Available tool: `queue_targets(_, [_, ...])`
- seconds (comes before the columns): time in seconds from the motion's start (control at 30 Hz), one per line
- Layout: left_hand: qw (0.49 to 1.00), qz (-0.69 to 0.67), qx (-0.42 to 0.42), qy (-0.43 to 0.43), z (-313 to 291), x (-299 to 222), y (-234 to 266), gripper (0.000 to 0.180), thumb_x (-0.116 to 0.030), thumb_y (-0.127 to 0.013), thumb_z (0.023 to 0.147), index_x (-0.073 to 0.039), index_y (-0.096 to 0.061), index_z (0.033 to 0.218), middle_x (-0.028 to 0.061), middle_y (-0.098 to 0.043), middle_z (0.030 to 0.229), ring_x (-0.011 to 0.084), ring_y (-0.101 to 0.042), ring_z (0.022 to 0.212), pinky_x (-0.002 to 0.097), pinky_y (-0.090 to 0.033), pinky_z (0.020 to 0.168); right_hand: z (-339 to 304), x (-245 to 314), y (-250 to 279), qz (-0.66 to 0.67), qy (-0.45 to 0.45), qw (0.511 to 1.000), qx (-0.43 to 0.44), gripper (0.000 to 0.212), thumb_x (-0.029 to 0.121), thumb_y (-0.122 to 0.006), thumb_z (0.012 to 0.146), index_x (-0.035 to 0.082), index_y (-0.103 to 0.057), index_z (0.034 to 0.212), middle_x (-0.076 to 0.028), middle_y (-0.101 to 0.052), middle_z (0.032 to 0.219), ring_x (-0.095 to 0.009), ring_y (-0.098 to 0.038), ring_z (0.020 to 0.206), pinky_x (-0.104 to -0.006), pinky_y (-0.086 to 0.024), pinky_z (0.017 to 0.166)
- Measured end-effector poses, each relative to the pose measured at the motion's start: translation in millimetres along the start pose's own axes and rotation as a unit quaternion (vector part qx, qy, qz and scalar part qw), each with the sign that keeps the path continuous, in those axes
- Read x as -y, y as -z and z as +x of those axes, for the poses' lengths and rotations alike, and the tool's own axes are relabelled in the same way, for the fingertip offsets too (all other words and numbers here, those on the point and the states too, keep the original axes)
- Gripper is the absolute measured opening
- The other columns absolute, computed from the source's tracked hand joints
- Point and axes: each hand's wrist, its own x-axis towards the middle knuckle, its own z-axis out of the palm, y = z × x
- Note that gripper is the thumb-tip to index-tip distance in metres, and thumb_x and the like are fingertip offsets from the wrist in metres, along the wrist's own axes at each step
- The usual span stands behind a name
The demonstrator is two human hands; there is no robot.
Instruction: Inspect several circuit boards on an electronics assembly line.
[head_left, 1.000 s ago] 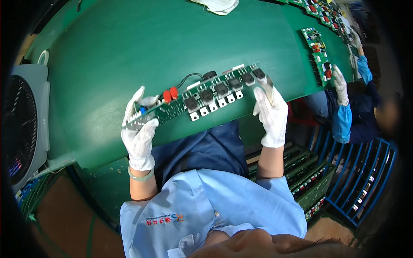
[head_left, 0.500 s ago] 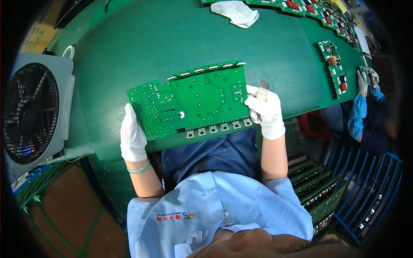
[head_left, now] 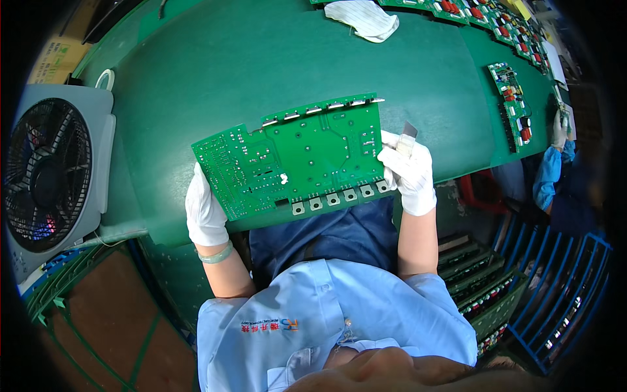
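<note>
A large green circuit board is held up over the front of the table, its solder side toward me. Metal tabs with holes line its near edge, and metal-cased parts stick out along the far edge. My left hand, in a white glove, grips the board's left end, the fingers partly hidden behind it. At the right end, my gloved right hand pinches the board's edge. That same hand also holds a small flat blade with a pale wrapped handle, its grey tip pointing up and away from the board.
On the green table lie a white glove, a populated board and several more boards at the far right. A fan stands left. A co-worker's gloved hand is at right, above a blue rack.
The circuit board has shifted slightly right and tilted a little, both hands moving with it. At the far right, the co-worker's hands have moved.
</note>
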Motion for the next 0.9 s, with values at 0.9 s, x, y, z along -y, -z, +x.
queue_targets(0.9, [0.989,0.132,-0.056,0.045,-6,-13,-5,0.046,-0.04,-0.043,0.102,-0.002,-0.059,0.12,0.0078,-0.065,0.105,0.0126,-0.059,0.087,0.0269,-0.048,0.078,4,-12,-8,-0.068,0.036,0.995,-0.059,0.043,0.013,-0.06,0.09,-0.013,-0.053,0.124,0.0,-0.058,0.064,-0.001,-0.038,0.042,-0.0167,-0.027,0.039])
